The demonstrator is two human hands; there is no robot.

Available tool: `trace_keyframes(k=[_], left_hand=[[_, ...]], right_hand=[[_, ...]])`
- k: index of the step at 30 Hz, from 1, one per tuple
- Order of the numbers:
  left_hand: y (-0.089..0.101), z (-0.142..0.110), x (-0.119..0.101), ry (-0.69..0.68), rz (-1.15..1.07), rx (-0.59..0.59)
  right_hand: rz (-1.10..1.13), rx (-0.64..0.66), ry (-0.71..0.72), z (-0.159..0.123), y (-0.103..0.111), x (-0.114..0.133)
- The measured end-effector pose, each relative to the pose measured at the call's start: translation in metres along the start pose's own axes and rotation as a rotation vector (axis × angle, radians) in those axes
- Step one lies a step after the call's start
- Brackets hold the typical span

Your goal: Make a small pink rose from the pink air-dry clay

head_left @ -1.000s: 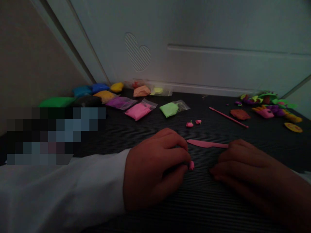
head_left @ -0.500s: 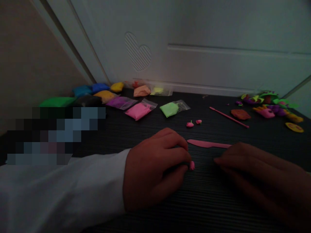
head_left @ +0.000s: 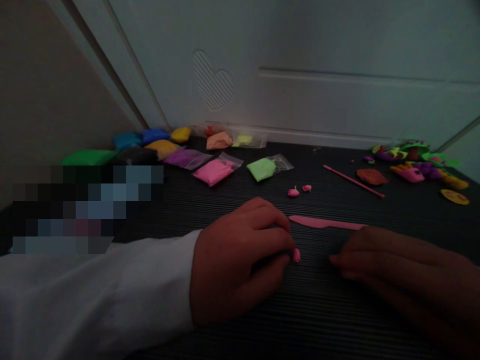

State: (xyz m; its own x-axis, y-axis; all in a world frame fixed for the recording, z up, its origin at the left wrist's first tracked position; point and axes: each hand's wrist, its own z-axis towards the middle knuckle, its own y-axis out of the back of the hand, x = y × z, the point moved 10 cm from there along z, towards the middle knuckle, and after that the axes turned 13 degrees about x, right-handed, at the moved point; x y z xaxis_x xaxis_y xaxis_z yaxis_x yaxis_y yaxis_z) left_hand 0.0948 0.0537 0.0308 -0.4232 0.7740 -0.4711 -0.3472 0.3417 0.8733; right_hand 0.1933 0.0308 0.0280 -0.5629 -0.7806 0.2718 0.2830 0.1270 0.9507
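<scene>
My left hand (head_left: 242,255), in a white sleeve, is closed in a pinch on a small pink clay bud (head_left: 296,255) that pokes out past the fingertips, low over the dark ridged tabletop. To its right my right hand (head_left: 397,272) has its fingers pressed together, pointing left; whatever they hold, if anything, is hidden. A pink plastic knife (head_left: 322,223) lies just beyond both hands, with its right end out of sight behind my right hand. Farther back rest two pink clay buds, one bud (head_left: 293,192) with a green stem and another bud (head_left: 307,188) beside it.
Bags of coloured clay, among them a pink bag (head_left: 213,171) and a light green bag (head_left: 261,169), stand at the back left. A thin pink stick (head_left: 354,181), a reddish-brown clay piece (head_left: 371,176) and several clay figures (head_left: 410,172) lie right. A white panel (head_left: 318,110) rises behind.
My right hand has shifted slightly, uncovering a little more of the knife's handle. My left hand and the bud in it have stayed in place.
</scene>
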Motion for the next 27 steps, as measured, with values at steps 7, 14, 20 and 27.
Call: trace_keyframes(k=[7, 14, 20, 27], left_hand=[[0.0, 0.0, 0.0, 0.002, -0.002, 0.002], [-0.001, 0.0, 0.0, 0.001, -0.008, 0.013], [-0.001, 0.001, -0.001, -0.009, -0.022, 0.019], [-0.001, 0.0, 0.001, 0.007, -0.01, 0.023]], right_hand=[[-0.006, 0.015, -0.03, 0.001, 0.002, -0.001], [0.114, 0.055, 0.01, 0.002, -0.005, -0.001], [0.02, 0.011, 0.05, -0.001, 0.002, 0.002], [-0.128, 0.016, 0.069, -0.001, 0.002, 0.006]])
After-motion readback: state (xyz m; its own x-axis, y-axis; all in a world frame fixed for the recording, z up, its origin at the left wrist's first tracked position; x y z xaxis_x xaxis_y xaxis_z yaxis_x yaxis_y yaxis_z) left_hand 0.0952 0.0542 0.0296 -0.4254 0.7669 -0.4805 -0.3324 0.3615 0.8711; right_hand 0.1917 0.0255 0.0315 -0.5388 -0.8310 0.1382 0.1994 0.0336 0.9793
